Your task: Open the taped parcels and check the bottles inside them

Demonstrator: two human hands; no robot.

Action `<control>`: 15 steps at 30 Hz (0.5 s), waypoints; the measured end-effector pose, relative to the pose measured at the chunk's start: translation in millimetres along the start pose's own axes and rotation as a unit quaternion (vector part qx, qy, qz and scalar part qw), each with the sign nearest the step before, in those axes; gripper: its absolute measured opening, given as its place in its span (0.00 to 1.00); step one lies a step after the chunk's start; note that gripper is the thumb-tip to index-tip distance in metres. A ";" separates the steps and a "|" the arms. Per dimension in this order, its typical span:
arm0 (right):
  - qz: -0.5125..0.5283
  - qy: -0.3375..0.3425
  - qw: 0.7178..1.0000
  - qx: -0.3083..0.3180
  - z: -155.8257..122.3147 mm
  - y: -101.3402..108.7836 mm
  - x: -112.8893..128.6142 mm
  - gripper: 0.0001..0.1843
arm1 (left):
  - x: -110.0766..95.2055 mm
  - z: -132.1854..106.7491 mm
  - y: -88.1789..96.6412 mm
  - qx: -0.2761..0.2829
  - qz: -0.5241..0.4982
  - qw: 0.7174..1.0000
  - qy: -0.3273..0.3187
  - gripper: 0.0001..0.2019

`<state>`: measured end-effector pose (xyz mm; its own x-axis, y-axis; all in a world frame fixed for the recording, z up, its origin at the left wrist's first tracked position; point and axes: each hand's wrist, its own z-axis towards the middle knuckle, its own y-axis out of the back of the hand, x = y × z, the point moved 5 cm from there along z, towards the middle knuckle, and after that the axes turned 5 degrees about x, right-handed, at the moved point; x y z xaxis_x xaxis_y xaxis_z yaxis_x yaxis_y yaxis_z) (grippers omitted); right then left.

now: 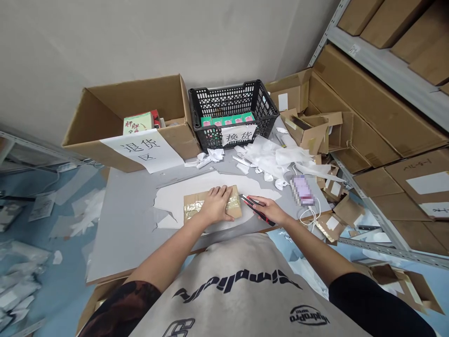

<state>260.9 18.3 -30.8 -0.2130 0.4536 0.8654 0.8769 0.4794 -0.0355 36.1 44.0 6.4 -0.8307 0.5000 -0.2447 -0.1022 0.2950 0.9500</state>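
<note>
A small cardboard box (233, 199) wrapped with shiny clear tape lies flat on the table, over a worn white patch of its top. My left hand (216, 205) presses on the box from above, fingers spread across its upper face and thumb toward the near side. Just right of the box, my right hand (269, 210) grips a red and black utility knife (258, 213). The knife's tip points up and left, close to the box's right end; I cannot tell whether it touches.
Behind stand an open carton (140, 145) with boxes inside and a black plastic crate (233, 100) holding green-and-pink packs. Torn white paper (266, 157) covers the table's back right. A phone (303, 191) with a white cable lies at the right edge. Shelving (368, 56) with cartons rises at right.
</note>
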 end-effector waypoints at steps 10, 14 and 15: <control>-0.013 -0.011 1.000 -0.003 -7.3 7.9 7.6 0.30 | 2.1 -1.6 -1.5 0.023 -0.010 1.000 0.019 0.62; -0.025 -0.014 1.000 -0.003 -5.4 7.7 10.7 0.31 | 3.0 -1.2 -3.3 0.027 -0.020 0.999 0.023 0.61; -0.027 -0.016 0.999 0.000 -3.9 6.3 11.1 0.31 | 3.1 -1.2 -3.5 0.027 -0.021 0.999 0.022 0.61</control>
<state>265.7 23.5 -19.4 -0.2744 0.4508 0.8494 0.8638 0.5037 0.0118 33.3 43.5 2.5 -0.8499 0.4498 -0.2746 -0.1095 0.3589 0.9269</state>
